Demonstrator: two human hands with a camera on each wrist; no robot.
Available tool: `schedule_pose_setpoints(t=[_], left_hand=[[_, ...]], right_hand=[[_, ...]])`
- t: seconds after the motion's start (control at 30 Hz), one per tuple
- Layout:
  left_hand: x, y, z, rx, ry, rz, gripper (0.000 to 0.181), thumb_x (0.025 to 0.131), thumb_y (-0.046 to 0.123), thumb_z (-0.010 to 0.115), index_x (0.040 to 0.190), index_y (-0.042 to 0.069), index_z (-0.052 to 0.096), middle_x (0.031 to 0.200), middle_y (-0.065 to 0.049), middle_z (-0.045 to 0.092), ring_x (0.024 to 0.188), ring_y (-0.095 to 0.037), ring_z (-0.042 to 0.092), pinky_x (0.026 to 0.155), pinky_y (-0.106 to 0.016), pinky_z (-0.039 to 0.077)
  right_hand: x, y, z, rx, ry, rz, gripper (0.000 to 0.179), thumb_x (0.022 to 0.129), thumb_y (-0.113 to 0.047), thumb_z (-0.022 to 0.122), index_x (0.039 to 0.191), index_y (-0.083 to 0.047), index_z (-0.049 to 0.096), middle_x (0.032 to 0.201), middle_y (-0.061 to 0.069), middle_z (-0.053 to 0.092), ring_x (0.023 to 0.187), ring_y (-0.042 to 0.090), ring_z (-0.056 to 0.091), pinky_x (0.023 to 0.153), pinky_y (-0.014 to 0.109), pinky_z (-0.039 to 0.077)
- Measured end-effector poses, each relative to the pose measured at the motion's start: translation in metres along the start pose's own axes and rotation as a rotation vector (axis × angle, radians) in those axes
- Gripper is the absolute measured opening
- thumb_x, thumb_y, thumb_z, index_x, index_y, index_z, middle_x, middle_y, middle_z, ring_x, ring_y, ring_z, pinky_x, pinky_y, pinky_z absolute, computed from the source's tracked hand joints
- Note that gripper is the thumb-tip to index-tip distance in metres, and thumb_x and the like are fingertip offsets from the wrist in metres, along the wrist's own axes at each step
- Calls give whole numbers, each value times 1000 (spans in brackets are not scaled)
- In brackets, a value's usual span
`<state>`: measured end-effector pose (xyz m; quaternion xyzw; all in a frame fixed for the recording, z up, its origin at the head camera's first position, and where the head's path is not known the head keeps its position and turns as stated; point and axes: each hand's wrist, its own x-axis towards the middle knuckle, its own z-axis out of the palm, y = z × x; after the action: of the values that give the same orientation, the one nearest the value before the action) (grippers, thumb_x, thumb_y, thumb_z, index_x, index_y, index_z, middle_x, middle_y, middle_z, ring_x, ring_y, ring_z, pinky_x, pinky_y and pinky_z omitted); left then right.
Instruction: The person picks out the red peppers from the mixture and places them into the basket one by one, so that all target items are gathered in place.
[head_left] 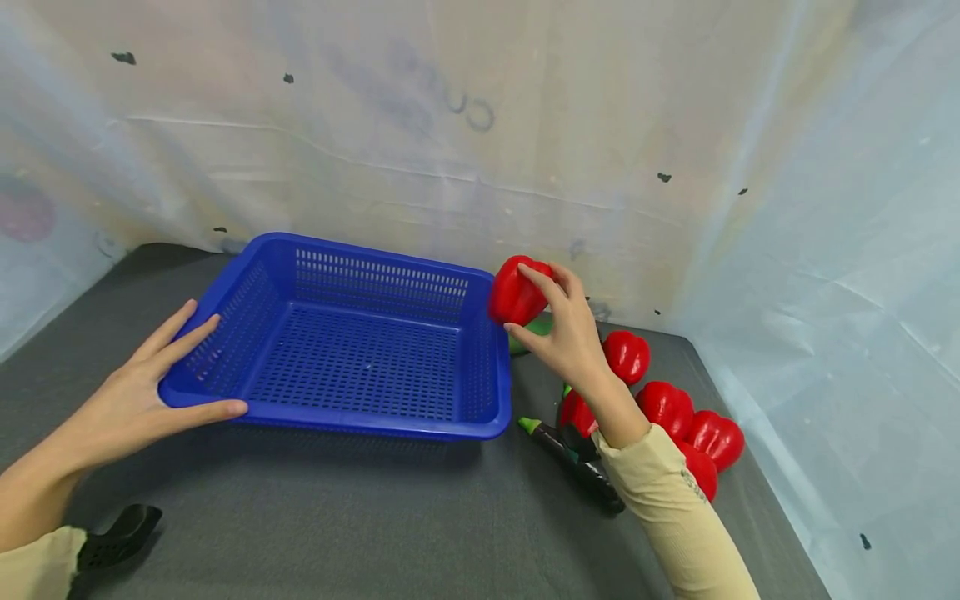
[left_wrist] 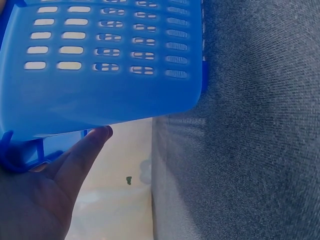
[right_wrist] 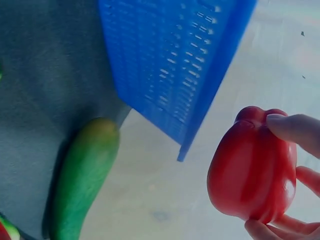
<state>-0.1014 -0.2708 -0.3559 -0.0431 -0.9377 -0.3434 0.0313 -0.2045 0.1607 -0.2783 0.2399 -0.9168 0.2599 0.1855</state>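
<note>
My right hand pinches a glossy red bell pepper between thumb and fingertips, raised beside the right rim of a blue perforated plastic basket. In the right wrist view, the pepper hangs apart from the basket wall. At the basket's front left corner, my left hand lies with fingers spread and straight over the left rim, the thumb along the front rim. The left wrist view has the basket's side wall and a digit touching its rim. Nothing lies inside the basket.
Right of the basket, several red bell peppers and dark eggplants lie on the grey cloth. A long green vegetable lies beside the basket's right end. Plastic sheeting walls the back and sides. A black strap sits at the left wrist.
</note>
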Motion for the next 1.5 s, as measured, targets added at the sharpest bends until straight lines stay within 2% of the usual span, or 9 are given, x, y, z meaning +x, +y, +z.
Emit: schedule_pose_setpoints(t=[0.37, 0.83, 1.1, 1.5], left_hand=[[-3, -2, -1, -5, 6, 3, 109, 76, 40, 79, 156, 20, 8, 161, 2, -17, 143, -49, -12, 94, -83, 6], [-1, -2, -2, -14, 3, 4, 108, 75, 40, 79, 155, 25, 8, 161, 7, -16, 144, -48, -10, 93, -83, 10], [-1, -2, -2, -13, 3, 8, 108, 75, 40, 80, 156, 21, 9, 161, 3, -16, 143, -50, -9, 92, -83, 11], [-3, -2, -4, -45, -11, 27, 105, 77, 37, 79, 155, 25, 10, 161, 7, -15, 144, -48, -8, 90, -82, 14]], right_hand=[[19, -23, 2, 2, 2, -79, 67, 80, -19, 77, 140, -16, 49, 146, 20, 36, 136, 32, 34, 97, 49, 49], [42, -50, 11, 20, -55, -104, 69, 81, -21, 77, 142, -17, 46, 147, 19, 34, 135, 32, 37, 98, 46, 49], [55, -66, 23, 50, -93, -115, 69, 81, -21, 76, 143, -18, 46, 148, 17, 33, 136, 31, 37, 98, 43, 49], [68, -86, 47, 23, -169, -123, 67, 82, -23, 75, 142, -17, 46, 148, 16, 33, 131, 30, 42, 97, 39, 51]])
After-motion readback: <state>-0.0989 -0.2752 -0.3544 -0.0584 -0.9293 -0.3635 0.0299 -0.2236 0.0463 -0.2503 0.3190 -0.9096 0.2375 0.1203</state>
